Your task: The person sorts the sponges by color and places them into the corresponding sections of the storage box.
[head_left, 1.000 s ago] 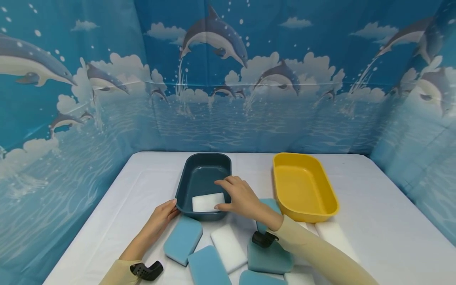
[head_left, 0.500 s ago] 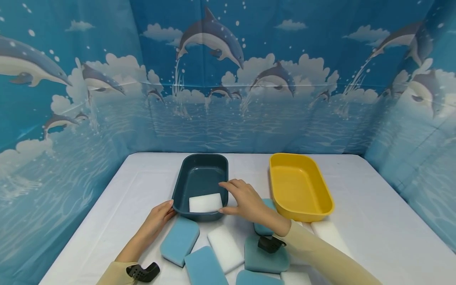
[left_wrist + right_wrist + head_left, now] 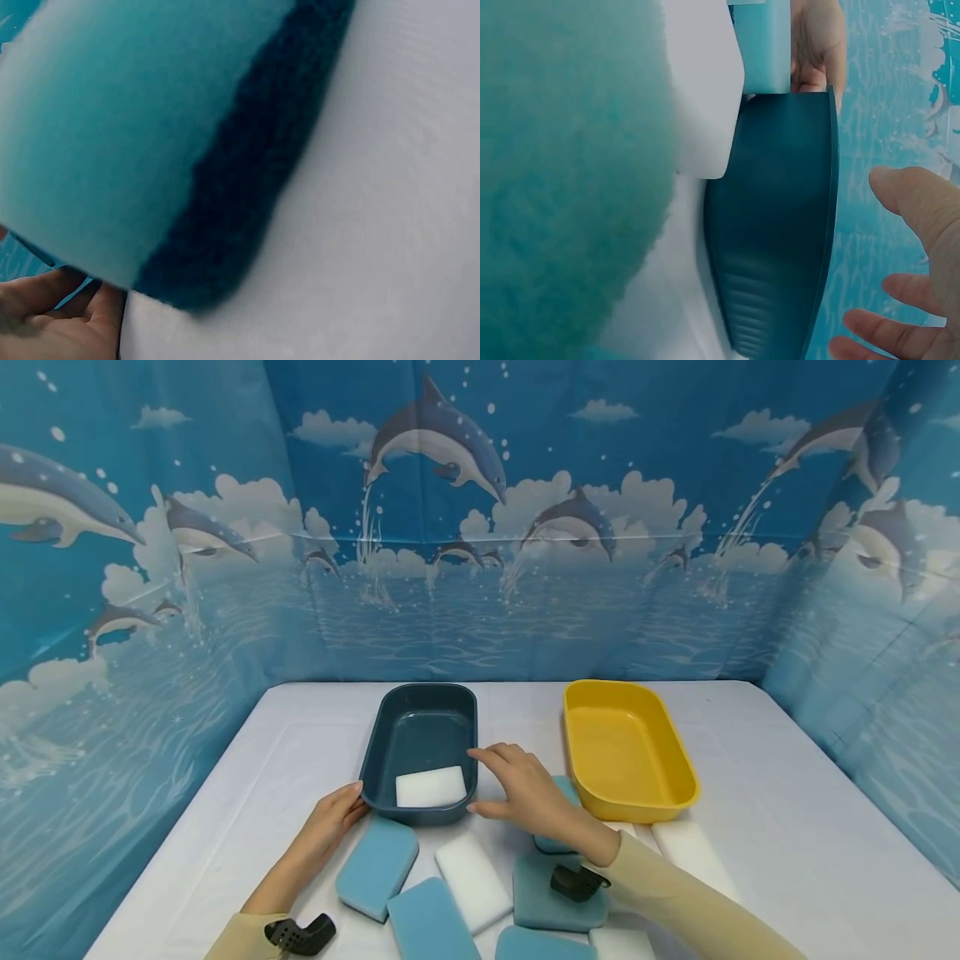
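The left hand [image 3: 335,817] touches the near left corner of the dark tray [image 3: 423,817], probably to steady it; whether its fingers pinch the rim I cannot tell. The right hand [image 3: 528,797] hovers just beside the tray's right side, thumb and fingers spread apart, holding nothing, perhaps to clear the rim. Inside that tray, near its front wall, lies 1 white block [image 3: 431,787]: oblong, plain, matte, slightly askew. Blue pads [image 3: 377,868] lie at mixed angles nearer the person, seemingly for easy reach.
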A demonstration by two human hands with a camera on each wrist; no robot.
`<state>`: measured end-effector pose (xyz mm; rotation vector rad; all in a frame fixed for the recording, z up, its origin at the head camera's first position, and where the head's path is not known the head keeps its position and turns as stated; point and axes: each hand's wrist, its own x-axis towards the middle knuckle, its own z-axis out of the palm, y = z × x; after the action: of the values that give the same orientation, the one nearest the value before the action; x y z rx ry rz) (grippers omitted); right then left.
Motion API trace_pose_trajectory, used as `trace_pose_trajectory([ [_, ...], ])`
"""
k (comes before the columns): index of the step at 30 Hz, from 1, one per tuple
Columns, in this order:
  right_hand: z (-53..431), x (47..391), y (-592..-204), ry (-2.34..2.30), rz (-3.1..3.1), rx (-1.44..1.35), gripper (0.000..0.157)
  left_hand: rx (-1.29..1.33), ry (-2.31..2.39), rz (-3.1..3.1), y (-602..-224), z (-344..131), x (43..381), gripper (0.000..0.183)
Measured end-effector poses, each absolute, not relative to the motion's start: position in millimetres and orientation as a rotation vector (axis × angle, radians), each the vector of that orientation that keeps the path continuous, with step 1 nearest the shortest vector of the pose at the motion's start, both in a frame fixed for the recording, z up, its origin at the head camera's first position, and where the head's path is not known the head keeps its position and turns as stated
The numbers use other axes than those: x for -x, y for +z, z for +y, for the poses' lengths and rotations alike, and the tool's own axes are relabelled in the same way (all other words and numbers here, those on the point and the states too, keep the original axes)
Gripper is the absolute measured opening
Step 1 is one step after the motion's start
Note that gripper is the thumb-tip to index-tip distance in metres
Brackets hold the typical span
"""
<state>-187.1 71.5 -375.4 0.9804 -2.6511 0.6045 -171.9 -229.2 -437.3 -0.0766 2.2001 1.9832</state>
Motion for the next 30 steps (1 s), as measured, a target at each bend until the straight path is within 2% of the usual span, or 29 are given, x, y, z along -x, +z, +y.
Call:
trace_pose_trajectory([
  [30, 96.4, 180.9, -386.3, 0.580, -2.722, -0.833, 0.062, 0.077, 1.953, 2.205, -436.1, -228.8, 173.1, 0.067],
])
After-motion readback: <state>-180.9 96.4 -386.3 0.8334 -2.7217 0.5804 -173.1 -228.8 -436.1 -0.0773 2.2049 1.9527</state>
